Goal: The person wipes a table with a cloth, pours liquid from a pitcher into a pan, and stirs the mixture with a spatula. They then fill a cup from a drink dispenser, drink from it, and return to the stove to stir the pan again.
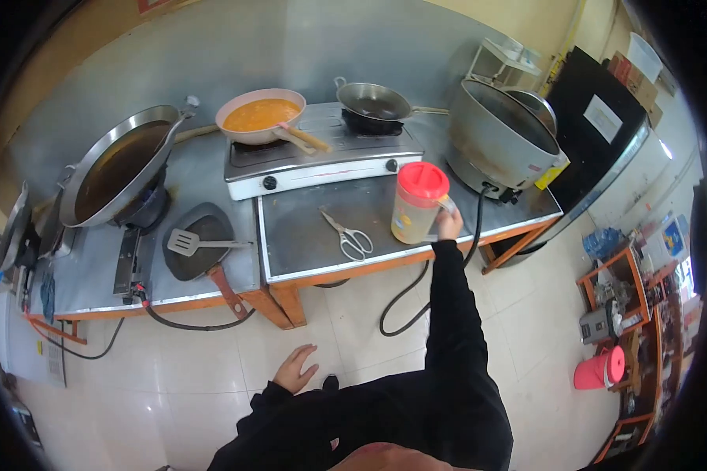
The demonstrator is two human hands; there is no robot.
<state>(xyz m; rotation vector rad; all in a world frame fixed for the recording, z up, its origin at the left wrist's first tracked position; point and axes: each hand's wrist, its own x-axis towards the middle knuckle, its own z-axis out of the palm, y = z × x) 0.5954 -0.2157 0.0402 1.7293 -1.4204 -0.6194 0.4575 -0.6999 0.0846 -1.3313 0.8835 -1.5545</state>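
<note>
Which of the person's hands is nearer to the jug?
Right. The right hand is on the handle of the jug; the left hand is well apart from it, open and held near the body, in front of the table.

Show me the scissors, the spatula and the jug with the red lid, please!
Scissors (341, 229): head view, on the middle, where the two halves cross.
Spatula (214, 244): head view, on its handle.
Jug (414, 213): head view, on its see-through side, below the lid.

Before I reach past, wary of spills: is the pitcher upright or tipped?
Upright: the pitcher has its red lid uppermost.
</note>
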